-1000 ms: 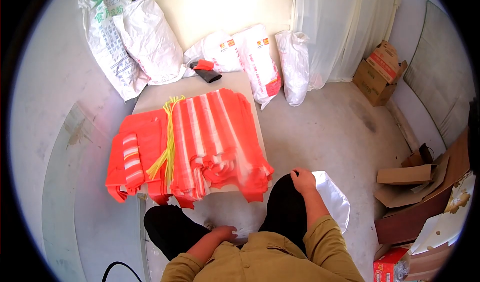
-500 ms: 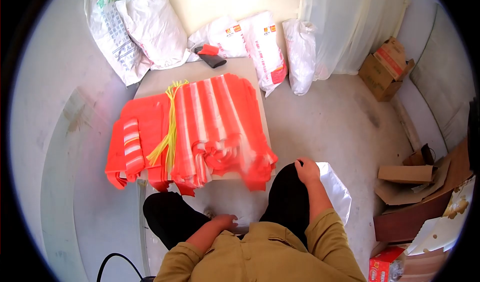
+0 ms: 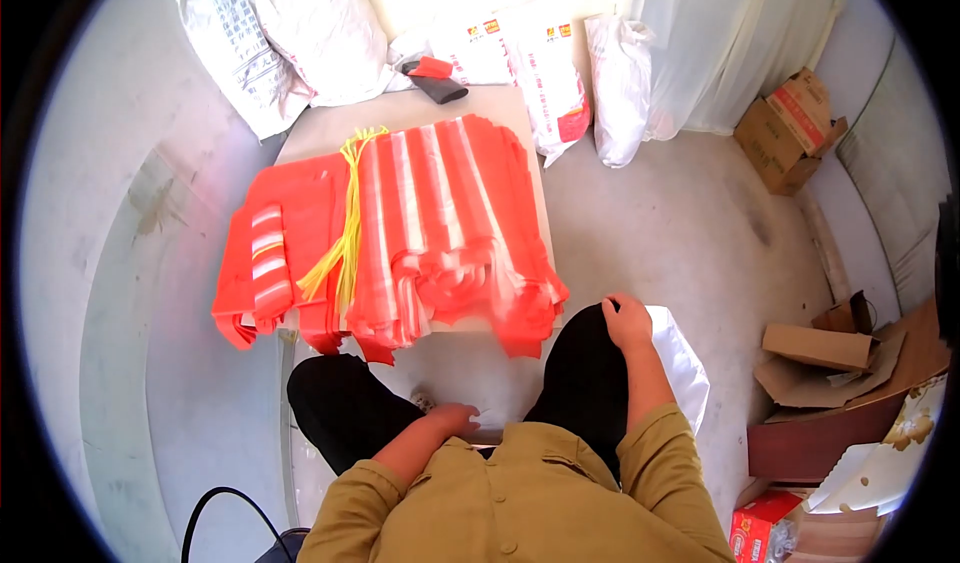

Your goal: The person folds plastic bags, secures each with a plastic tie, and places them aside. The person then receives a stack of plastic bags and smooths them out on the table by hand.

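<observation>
My left hand [image 3: 456,420] lies by my left thigh, fingers loosely extended and nothing visible in them. On my right knee rests my right hand [image 3: 627,323], thumb and fingers a little apart, also holding nothing. Nearest to both is a large stack of red-and-white striped sheets [image 3: 432,188], perhaps bags, whose ruffled front edge overhangs the table [image 3: 305,138]. A bundle of yellow strips [image 3: 352,218] lies across it. To the left is a flatter red pile [image 3: 312,198], topped by a small folded striped bundle [image 3: 269,263].
White printed sacks [image 3: 318,33] lean behind the table, near a dark item with a red piece [image 3: 436,85]. A white bag [image 3: 678,363] is beside my right leg. Cardboard boxes [image 3: 785,138] stand along the right wall, with opened cartons [image 3: 820,363] closer.
The view has tilted slightly, so the table and stack appear higher. My hands stay on my legs, with my right hand shifted a little on the knee.
</observation>
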Available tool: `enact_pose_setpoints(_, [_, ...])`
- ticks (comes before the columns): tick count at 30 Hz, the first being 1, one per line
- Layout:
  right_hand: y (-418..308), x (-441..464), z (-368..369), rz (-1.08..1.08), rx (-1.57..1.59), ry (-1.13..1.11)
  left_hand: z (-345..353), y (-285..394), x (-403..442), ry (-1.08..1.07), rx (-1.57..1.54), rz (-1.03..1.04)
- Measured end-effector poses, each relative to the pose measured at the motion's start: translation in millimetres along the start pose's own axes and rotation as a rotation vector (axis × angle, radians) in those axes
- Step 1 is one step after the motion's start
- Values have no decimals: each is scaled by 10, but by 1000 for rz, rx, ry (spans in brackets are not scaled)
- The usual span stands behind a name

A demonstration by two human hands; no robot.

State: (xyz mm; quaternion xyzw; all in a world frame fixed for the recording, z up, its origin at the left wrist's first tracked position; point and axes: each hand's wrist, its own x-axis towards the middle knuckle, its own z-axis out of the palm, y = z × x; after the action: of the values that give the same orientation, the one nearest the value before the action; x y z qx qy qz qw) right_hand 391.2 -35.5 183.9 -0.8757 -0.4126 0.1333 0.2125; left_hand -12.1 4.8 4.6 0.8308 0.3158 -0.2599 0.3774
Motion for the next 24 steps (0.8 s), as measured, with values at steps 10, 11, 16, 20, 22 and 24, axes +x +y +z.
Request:
enact_pose_setpoints(10, [94, 51, 70, -54, 5, 42, 87, -71, 86, -4, -8, 4])
enact_pose_setpoints(11, [91, 49, 67, -56, 7, 46, 69, -57, 74, -6, -10, -1])
enact_pose_setpoints(16, [91, 49, 67, -72, 14, 56, 4, -25, 48, -31, -7, -1])
enact_pose_setpoints(20, [31, 30, 17, -24, 16, 4, 80, -87, 106, -27, -20, -13])
enact_pose_setpoints(22, [21, 31, 20, -15, 15, 3, 63, -69, 95, -32, -14, -20])
enact_pose_setpoints(24, [15, 24, 28, -13, 17, 5, 28, -39, 70, -36, -17, -24])
